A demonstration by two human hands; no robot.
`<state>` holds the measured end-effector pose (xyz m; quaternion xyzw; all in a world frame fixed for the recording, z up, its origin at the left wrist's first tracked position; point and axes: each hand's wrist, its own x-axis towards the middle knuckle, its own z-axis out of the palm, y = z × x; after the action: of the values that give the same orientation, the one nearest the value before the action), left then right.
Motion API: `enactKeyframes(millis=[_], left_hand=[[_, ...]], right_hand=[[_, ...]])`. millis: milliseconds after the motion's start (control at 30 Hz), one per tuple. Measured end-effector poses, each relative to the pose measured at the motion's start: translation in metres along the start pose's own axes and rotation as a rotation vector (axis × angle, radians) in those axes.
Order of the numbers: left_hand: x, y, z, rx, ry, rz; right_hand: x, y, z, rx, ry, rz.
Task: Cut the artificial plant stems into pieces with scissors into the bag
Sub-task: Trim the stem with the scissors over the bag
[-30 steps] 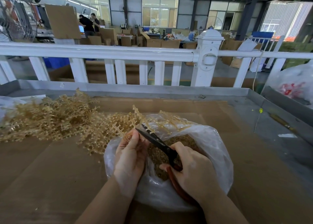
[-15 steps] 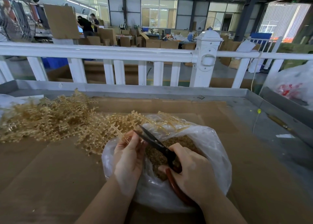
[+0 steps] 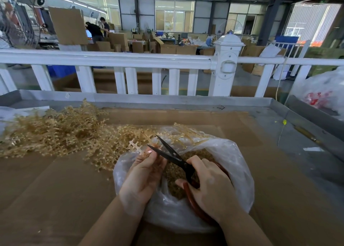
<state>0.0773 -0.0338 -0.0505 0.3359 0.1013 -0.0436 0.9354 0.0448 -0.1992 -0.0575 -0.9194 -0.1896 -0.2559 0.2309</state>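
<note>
Nearest, the right hand (image 3: pixel 210 188) grips red-handled, black-bladed scissors (image 3: pixel 171 157), blades parted, tips pointing up-left. The left hand (image 3: pixel 145 173) pinches a pale gold plastic stem (image 3: pixel 136 146), its long axis running up-left, over the clear plastic bag (image 3: pixel 234 164), already holding many cut pieces. Beyond, a large uncut stem pile (image 3: pixel 55 130) remains.

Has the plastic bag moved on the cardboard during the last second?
No. The plastic bag lies at the same spot against the white fence post; only the scissors blades have opened wider.
</note>
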Motion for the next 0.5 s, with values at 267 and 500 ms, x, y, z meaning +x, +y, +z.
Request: enactKeyframes(millis=[267, 500], left_hand=[[0.0065, -0.0055, -0.0032, 0.015, -0.007, 0.048], [0.0067, -0.0059, -0.0049, 0.058, -0.011, 0.084]], right_hand=[[-0.0002, 0.0, 0.0002, 0.016, 0.023, -0.002], [0.0006, 0.0002, 0.0009, 0.02, 0.024, -0.011]])
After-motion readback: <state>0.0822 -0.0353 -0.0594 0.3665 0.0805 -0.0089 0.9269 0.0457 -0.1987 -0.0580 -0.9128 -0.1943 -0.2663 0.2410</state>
